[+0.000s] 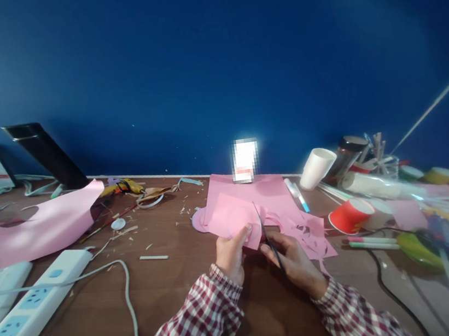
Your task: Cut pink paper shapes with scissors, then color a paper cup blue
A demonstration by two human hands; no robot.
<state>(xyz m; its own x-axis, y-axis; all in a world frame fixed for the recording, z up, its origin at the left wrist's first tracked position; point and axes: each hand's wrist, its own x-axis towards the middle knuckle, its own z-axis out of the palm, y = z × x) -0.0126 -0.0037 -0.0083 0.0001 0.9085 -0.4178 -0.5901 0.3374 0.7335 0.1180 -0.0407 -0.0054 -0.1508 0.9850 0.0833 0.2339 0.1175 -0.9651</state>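
Observation:
My left hand (231, 254) pinches the near edge of a small pink paper piece (231, 220), thumb on top. My right hand (292, 261) is closed round the handles of dark scissors (267, 234), whose blades point up and away into the pink paper's right edge. Both hands hover above a larger pink sheet (259, 194) and cut pink scraps (313, 233) lying on the brown table (174, 290). Both sleeves are red-and-white checked.
A big pink sheet (37, 225) lies at the left beside white power strips (29, 315) with a cable. A red paper cup (349, 216), a white cup (317, 167), markers (373, 242), a jar and a green glue gun (421, 249) crowd the right. A phone stand (47, 155) leans against the blue wall.

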